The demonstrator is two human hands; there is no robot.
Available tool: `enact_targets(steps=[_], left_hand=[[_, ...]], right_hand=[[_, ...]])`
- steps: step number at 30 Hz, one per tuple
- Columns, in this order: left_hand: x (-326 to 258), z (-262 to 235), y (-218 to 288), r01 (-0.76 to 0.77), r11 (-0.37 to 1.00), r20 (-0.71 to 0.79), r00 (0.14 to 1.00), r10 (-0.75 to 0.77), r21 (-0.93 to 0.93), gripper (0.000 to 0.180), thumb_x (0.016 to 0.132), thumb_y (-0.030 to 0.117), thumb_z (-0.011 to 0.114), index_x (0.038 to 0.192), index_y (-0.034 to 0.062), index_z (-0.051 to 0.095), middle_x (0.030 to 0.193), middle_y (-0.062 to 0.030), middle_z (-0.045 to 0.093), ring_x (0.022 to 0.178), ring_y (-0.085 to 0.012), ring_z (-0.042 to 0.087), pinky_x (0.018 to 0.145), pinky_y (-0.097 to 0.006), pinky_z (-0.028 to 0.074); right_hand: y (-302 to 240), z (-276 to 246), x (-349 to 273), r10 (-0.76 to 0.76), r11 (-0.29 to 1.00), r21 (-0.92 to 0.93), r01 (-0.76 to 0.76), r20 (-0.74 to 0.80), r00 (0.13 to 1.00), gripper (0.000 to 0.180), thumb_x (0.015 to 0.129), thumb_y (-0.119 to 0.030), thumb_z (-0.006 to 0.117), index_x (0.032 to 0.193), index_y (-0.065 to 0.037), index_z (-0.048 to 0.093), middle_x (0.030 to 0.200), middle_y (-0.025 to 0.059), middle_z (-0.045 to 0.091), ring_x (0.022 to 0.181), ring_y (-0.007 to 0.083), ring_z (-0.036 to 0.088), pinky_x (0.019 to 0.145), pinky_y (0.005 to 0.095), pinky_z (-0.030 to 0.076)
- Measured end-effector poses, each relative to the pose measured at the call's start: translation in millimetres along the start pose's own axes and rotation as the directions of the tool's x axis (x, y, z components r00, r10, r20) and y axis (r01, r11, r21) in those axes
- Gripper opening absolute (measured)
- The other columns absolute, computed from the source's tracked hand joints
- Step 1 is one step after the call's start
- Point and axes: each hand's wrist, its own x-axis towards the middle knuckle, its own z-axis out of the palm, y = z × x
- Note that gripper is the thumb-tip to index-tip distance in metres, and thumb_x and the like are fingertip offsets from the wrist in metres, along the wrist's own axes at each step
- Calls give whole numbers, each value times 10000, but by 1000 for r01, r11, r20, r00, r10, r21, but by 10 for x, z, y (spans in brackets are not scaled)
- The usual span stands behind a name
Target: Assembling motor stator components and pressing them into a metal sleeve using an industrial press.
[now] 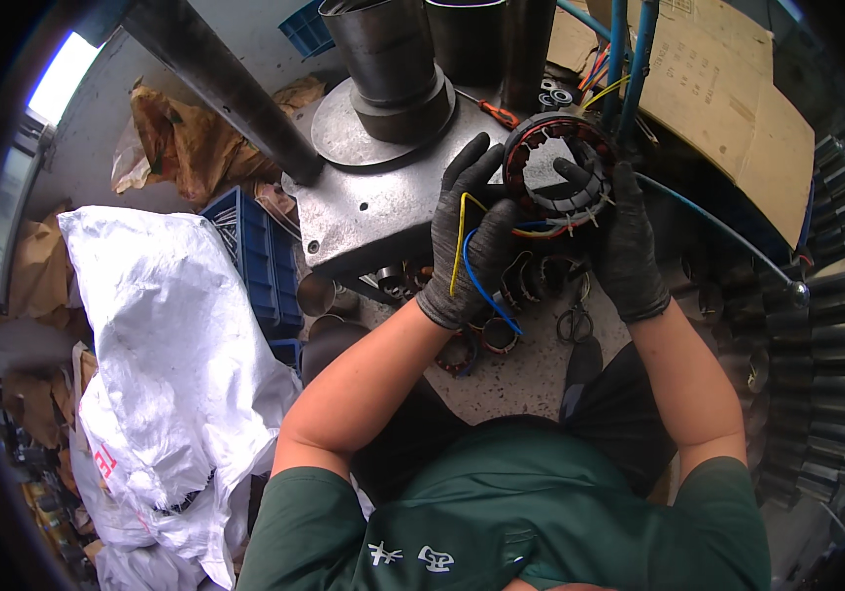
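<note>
A ring-shaped motor stator (518, 165), with reddish-brown copper windings and white ties, is held up between my two hands over the front edge of a metal machine base (343, 222). My left hand (467, 236), in a dark grey glove, grips its left side with the thumb and fingers. My right hand (633, 241), gloved likewise, clasps the right side; dark fingertips show through the ring's opening. From the stator's lower edge a yellow wire (460, 241) and a blue wire (479, 281) drape over my left hand.
A steel cylinder (388, 69) stands on the machine's round plate. An orange-handled screwdriver (499, 114) lies behind. More wound stators (499, 335) and scissors (573, 323) rest below on the floor. White sack (166, 345) and blue crate (260, 261) stand left; cardboard (708, 108) and stacked metal parts (826, 345) right.
</note>
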Motion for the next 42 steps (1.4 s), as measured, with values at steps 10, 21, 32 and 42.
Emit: enact_targets(steps=[10, 21, 32, 42], left_hand=[[41, 41, 85, 61, 993, -41, 997, -65, -97, 745, 969, 237, 688, 1569, 71, 279, 1219, -226, 642, 1132, -320, 686, 967, -477, 596], [29, 110, 173, 105, 961, -8, 994, -111, -256, 684, 973, 226, 669, 1534, 40, 327, 1152, -237, 681, 1084, -357, 715, 949, -470, 609], [-70, 69, 143, -24, 1000, -47, 999, 24, -10, 551, 1031, 175, 618, 1512, 35, 389, 1113, -143, 664, 1049, -210, 685, 947, -373, 570], [-30, 20, 70, -302, 813, 138, 953, 269, 499, 808, 812, 130, 850, 1503, 66, 437, 1398, -159, 468, 1149, -262, 640, 958, -368, 559]], right_hand=[[-41, -8, -44, 52, 995, 85, -55, 39, 998, 581, 1055, -516, 540, 1461, -101, 540, 1367, 81, 635, 1213, 184, 640, 1029, 371, 550], [-99, 106, -104, -19, 998, 62, 16, 42, 999, 653, 1062, -573, 465, 1501, -90, 485, 1421, 114, 601, 1268, 230, 608, 1097, 410, 500], [-38, 41, -145, -137, 982, -120, 149, 102, 985, 626, 1054, -578, 489, 1426, -81, 566, 1360, 100, 632, 1241, 205, 616, 1090, 379, 489], [-53, -41, -103, -393, 327, -772, 545, 413, 821, 452, 919, -146, 685, 1354, -56, 601, 1246, 81, 651, 1152, 215, 649, 1009, 362, 547]])
